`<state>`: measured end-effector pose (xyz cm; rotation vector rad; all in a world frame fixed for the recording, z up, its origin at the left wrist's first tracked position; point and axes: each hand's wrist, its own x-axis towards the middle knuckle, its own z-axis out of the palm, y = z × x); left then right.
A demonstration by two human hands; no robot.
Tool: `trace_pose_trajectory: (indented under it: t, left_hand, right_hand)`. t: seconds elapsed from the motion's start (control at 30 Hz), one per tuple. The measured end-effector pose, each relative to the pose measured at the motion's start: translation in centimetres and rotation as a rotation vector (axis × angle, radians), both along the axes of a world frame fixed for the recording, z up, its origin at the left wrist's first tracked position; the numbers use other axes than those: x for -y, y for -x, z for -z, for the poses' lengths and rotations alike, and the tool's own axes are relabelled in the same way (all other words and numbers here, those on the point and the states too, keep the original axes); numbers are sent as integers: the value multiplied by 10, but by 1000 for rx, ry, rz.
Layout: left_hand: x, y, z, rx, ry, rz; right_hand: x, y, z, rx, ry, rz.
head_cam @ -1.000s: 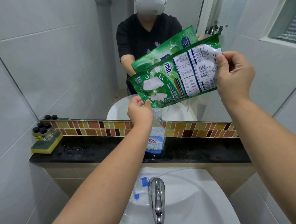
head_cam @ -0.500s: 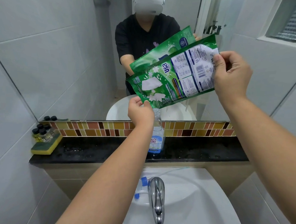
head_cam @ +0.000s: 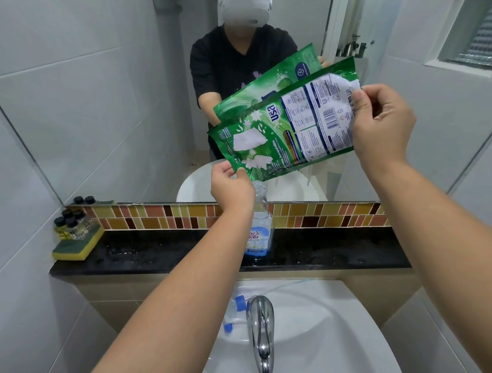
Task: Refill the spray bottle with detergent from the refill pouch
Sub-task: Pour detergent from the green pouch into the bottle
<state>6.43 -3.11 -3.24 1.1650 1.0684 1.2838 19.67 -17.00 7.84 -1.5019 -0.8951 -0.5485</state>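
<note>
Green refill pouch (head_cam: 282, 131) hangs tilted with its low corner right over the open neck of the clear spray bottle (head_cam: 259, 224), which stands on the black ledge (head_cam: 335, 255) behind the sink (head_cam: 330, 335). Your left hand (head_cam: 231, 187) pinches that pouring corner; keep it centred on the mouth. Your right hand (head_cam: 382, 122) grips the raised end, so lift it slowly and watch the blue liquid, low in the bottle, as it climbs

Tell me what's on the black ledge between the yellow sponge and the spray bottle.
Nothing solid: in the head view the ledge between sponge and spray bottle is bare, with only what look like water droplets.
</note>
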Motion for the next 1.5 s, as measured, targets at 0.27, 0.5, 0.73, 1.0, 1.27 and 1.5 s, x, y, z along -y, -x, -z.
trace_pose_trajectory:
  t: [0.27, 0.5, 0.73, 1.0, 1.27, 1.5]
  left_hand:
    - [-1, 0, -2, 10, -29, 3]
    - [0, -2, 0, 23, -27, -6]
    - [-2, -3, -1, 19, -28, -11]
    - [-3, -1, 4, 50, -28, 20]
    - [-17, 5, 6, 73, -48, 179]
    - [-41, 13, -19, -50, -163, 388]
  right_hand:
    - [0, 2, -5, -8, -9, 0]
    - [-1, 3, -5, -7, -21, 9]
    - [-2, 4, -6, -8, -32, 4]
    - [-5, 0, 0, -19, -50, 3]
    - [-4, -19, 20, -173, -86, 70]
    - [2, -39, 52, -421, -111, 124]
